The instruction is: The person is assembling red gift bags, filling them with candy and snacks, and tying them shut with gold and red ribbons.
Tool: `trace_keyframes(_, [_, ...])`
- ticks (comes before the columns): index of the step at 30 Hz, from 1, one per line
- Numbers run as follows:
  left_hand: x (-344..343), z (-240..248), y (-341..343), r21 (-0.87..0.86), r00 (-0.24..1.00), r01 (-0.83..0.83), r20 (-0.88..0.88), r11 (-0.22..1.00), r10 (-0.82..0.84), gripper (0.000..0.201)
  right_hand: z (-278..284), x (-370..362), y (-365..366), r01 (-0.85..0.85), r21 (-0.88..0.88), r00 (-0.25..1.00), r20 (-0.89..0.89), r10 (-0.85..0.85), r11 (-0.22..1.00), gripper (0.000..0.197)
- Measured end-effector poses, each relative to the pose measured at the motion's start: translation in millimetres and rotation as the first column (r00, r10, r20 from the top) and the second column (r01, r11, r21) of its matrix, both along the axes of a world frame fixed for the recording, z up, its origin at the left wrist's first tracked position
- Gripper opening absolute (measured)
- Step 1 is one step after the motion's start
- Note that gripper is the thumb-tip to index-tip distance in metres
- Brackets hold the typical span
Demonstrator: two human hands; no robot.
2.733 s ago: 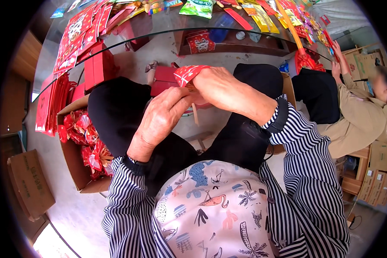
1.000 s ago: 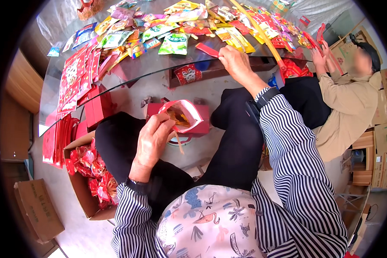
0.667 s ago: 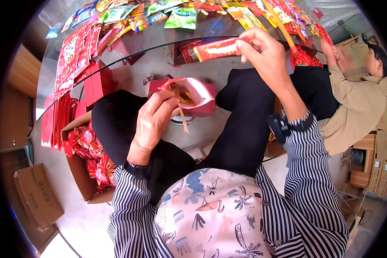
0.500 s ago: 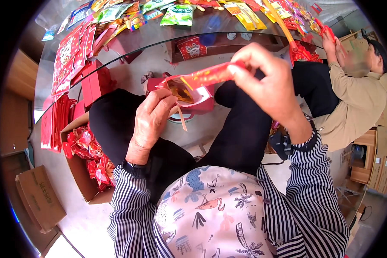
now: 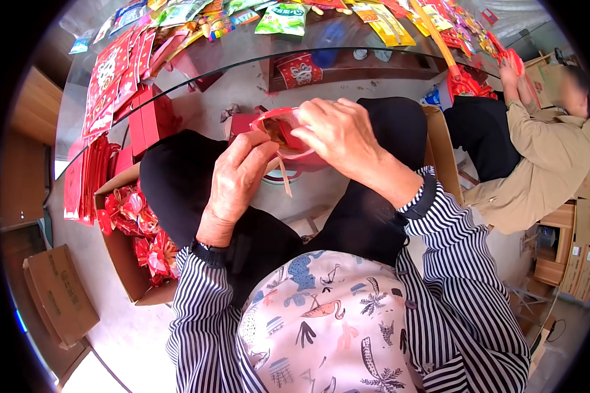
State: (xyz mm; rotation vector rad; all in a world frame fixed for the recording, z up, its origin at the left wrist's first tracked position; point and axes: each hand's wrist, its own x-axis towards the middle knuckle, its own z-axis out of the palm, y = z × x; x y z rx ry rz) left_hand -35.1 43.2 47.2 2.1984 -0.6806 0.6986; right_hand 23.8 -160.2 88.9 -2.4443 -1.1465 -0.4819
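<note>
Above my knees is a red gift bag (image 5: 308, 164) with a pale ribbon (image 5: 286, 178) hanging from its side. Its mouth is spread, and something golden-brown shows inside. My left hand (image 5: 237, 171) pinches the near left edge of the mouth between thumb and fingertips. My right hand (image 5: 347, 137) is bent over the right side of the opening, with the thumb reaching into it. Its fingertips cover part of the red rim, and what they hold is hidden.
A glass table (image 5: 242, 69) ahead bears several snack packets and red patterned bags (image 5: 105, 85). To my left a carton (image 5: 121, 259) holds red wrapped bundles (image 5: 154, 252). Another carton (image 5: 444, 157) stands beyond my right knee. A co-worker (image 5: 544, 150) sits at the right.
My right hand has moved left and down to the bag's mouth; the red packet it held above the bag no longer shows clearly. My left hand keeps its pinch.
</note>
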Motion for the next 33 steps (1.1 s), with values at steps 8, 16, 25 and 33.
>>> trace_keyframes(8, [4, 3, 0, -0.029, 1.0, 0.017, 0.02, 0.999, -0.016, 0.032, 22, -4, -15, -0.035, 0.027, 0.998, -0.042, 0.036, 0.999, 0.013])
trace_keyframes(16, [3, 6, 1, -0.04, 0.999, 0.043, 0.001, 0.998, -0.043, 0.033, 36, 35, -20, 0.023, 0.112, 0.995, -0.098, -0.012, 0.993, 0.011])
trace_keyframes(25, [2, 8, 3, -0.041, 0.999, 0.034, -0.003, 0.999, -0.034, 0.033, 22, 129, -34, 0.11, 0.083, 0.988, -0.114, -0.101, 0.99, 0.009])
trace_keyframes(33, [2, 5, 9, -0.056, 0.999, 0.018, -0.032, 0.998, -0.02, 0.033, 10, 225, -35, 0.18, 0.128, 0.982, 0.039, -0.186, 0.975, 0.019])
